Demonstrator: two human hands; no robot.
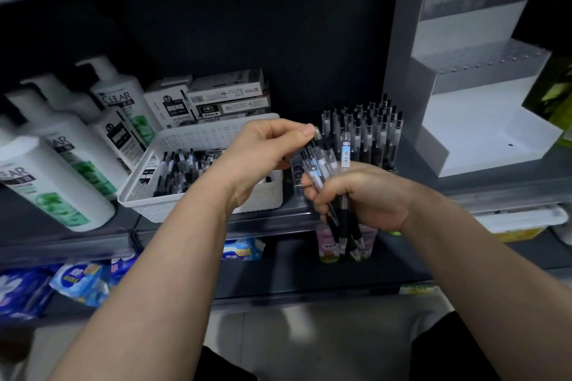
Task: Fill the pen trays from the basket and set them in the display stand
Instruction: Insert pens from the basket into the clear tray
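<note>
1. Here, the left hand [263, 151] reaches across the basket; its thumb and forefinger pinch the clicker end of a single pen [317, 132], the other fingers curled beneath.
2. The right hand [365, 192] has its fingers wrapped round a bundle of pens [343, 216], held roughly upright with the tips pointing down below the fist (the pinched pen belongs to the top of this bundle).
3. The white perforated basket [198, 139] stands on the shelf [62, 241] to the left of both hands, with loose pens [176, 170] lying in it.
4. Rows of upright pens [368, 130] stand just behind the right hand; the tray that carries them is hidden.
5. The stepped white display stand [483, 120] sits on the same shelf, just to the right of the upright pens.
6. Cardboard pen boxes [229, 99] are stacked behind the basket.
7. White shampoo bottles [62, 182] stand at the left end of the shelf, beside the basket.
</note>
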